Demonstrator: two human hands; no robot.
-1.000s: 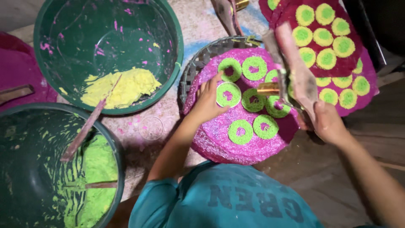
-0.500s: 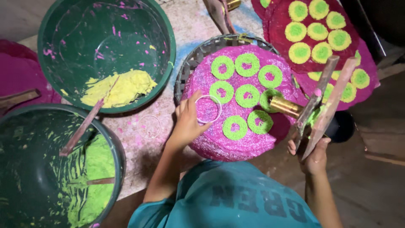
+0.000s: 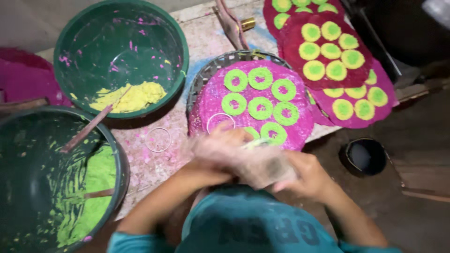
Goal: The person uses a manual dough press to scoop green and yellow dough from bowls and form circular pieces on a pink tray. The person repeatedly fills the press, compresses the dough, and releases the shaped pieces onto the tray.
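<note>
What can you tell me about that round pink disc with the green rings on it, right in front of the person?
The pink disc is a flat, grainy-looking round sheet of bright magenta paste, lying level on a dark woven basket tray whose rim shows at its upper left. Eight lime-green rings with pink centres sit on it, the nearest ones partly hidden, and a thin metal ring mould rests at its left part. The left hand and right hand, blurred, meet over its near edge; whether they touch it is unclear.
</note>
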